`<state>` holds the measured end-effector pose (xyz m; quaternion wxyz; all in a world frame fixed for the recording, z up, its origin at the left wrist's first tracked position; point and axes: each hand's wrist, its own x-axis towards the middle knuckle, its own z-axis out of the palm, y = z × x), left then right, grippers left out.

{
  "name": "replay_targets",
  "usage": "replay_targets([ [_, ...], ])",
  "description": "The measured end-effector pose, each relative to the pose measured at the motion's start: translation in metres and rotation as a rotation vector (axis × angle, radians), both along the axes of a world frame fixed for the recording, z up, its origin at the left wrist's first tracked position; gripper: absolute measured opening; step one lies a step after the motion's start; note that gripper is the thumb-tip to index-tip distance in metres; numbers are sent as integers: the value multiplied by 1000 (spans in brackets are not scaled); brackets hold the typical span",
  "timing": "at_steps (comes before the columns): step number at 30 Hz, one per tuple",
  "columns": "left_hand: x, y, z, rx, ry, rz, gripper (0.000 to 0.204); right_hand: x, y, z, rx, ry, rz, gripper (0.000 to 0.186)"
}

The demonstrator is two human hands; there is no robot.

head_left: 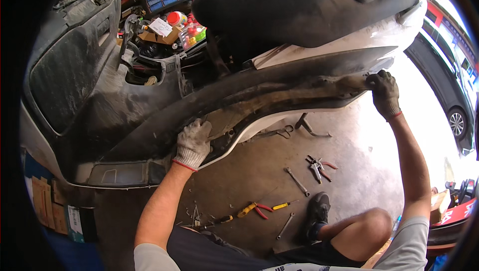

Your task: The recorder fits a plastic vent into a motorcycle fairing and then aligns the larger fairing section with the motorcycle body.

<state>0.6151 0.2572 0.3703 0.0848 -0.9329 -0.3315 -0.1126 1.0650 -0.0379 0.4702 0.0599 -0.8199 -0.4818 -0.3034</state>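
Nearest you, your bent knee and black shoe (316, 210) rest on the concrete floor (249, 171). Tools lie scattered below your hands: two wrenches, one yellow-handled screwdriver (284, 204), three pliers (a fourth tool beside the scissors is unclear).

Your left hand (193, 142), gloved, presses with curled fingers on the dusty black underside panel (259, 96) of the scooter. Your right hand (383, 91), arm stretched, grips the panel's far end, fingers closed round its edge. In my judgement, support both ends evenly and ease the panel squarely, so it does not twist.
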Motion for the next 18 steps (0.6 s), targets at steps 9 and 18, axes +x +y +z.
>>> replay_targets([
  [9, -15, 9, -25, -314, 286, 33, 61, -3, 40, -41, -185, 60, -133, 24],
  [18, 41, -14, -14, -334, -92, -204, 63, -7, 1, -56, 72, 405, 90, 47],
])
